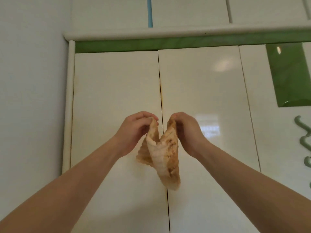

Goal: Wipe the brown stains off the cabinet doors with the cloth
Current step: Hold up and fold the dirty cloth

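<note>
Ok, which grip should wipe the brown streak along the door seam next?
Right, marginally. Both the right grip and left grip pinch the cloth just below the streak, but most of the cloth hangs under the right.

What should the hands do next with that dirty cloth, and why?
Probably fold the cloth so a paler patch faces out. The left hand and right hand each pinch a top corner, it hangs clear of the doors, smeared brown, and a brownish streak runs up the seam above.
</note>
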Action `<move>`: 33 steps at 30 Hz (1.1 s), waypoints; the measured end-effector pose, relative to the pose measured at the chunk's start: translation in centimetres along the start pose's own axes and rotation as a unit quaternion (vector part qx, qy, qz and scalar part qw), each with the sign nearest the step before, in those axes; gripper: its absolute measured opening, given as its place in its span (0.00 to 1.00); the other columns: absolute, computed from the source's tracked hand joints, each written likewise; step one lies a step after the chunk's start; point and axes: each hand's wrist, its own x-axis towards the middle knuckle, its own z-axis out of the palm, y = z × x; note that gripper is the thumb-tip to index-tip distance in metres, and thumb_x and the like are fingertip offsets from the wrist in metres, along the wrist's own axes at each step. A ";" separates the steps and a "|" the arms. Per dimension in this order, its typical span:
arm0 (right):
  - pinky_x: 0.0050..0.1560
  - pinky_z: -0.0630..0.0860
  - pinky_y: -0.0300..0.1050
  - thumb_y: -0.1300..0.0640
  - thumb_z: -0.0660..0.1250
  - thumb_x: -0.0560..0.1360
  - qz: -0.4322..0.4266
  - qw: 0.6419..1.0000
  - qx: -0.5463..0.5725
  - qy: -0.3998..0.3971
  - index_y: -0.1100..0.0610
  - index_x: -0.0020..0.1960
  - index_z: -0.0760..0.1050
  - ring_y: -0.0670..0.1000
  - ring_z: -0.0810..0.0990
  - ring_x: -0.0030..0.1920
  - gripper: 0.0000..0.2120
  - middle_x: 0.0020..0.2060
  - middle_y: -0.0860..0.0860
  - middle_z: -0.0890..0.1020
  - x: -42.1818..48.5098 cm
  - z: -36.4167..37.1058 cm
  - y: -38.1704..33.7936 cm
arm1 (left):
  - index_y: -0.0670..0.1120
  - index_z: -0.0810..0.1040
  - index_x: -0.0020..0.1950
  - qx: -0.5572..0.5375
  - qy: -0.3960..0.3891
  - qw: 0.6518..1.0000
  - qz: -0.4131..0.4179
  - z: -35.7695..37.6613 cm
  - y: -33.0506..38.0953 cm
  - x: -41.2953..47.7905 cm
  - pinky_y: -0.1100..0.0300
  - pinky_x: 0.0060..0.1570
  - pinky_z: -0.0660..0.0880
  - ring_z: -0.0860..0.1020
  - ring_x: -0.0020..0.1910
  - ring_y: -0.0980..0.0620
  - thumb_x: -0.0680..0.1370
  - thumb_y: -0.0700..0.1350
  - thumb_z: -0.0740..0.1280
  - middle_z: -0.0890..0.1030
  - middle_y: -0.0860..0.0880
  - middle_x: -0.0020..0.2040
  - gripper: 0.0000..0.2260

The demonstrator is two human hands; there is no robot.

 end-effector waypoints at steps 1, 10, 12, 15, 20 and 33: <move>0.38 0.70 0.45 0.65 0.62 0.74 -0.004 1.000 -0.004 -0.021 0.60 0.39 0.75 0.52 0.73 0.36 0.07 0.32 0.51 0.76 -0.1 0.6 0.3 | 0.39 0.82 0.46 0.005 -0.012 1.000 0.002 0.5 -0.2 0.0 0.60 0.43 0.77 0.79 0.40 0.50 0.79 0.31 0.62 0.81 0.43 0.42 0.10; 0.50 0.72 0.53 0.64 0.64 0.80 0.011 0.997 -0.002 -0.072 0.60 0.48 0.79 0.59 0.74 0.47 0.06 0.41 0.58 0.77 -0.2 0.4 1.6 | 0.43 0.81 0.57 0.072 -0.030 0.997 0.022 -0.1 -1.1 0.1 0.56 0.50 0.78 0.81 0.47 0.48 0.80 0.33 0.66 0.83 0.46 0.47 0.09; 0.53 0.72 0.55 0.63 0.64 0.80 0.026 0.996 0.011 -0.087 0.59 0.51 0.78 0.60 0.74 0.48 0.05 0.44 0.58 0.77 -0.2 0.5 1.8 | 0.45 0.80 0.60 0.064 -0.029 0.997 0.014 -0.2 -1.2 0.0 0.54 0.53 0.77 0.81 0.48 0.48 0.79 0.35 0.68 0.82 0.47 0.50 0.11; 0.57 0.74 0.55 0.62 0.63 0.81 0.052 0.991 0.014 -0.120 0.57 0.61 0.78 0.59 0.77 0.51 0.11 0.49 0.56 0.83 -0.2 0.4 2.0 | 0.49 0.75 0.66 0.047 -0.022 0.998 -0.024 -0.1 -1.1 -0.4 0.56 0.51 0.78 0.81 0.51 0.47 0.73 0.41 0.72 0.80 0.45 0.57 0.22; 0.66 0.76 0.60 0.60 0.62 0.80 0.067 0.986 -0.039 -0.146 0.59 0.63 0.80 0.60 0.80 0.54 0.14 0.54 0.60 0.84 0.0 0.3 2.6 | 0.49 0.73 0.64 0.067 0.005 0.996 -0.058 -0.3 -0.9 -0.9 0.61 0.45 0.79 0.81 0.45 0.49 0.75 0.35 0.73 0.75 0.45 0.58 0.21; 0.39 0.73 0.44 0.63 0.68 0.81 0.002 0.984 -0.136 -0.119 0.61 0.50 0.79 0.48 0.72 0.32 0.03 0.37 0.54 0.77 1.3 -1.0 3.0 | 0.46 0.83 0.47 0.266 -0.010 0.964 0.007 -3.0 -1.2 -4.0 0.65 0.40 0.75 0.78 0.38 0.58 0.79 0.42 0.69 0.80 0.55 0.41 0.04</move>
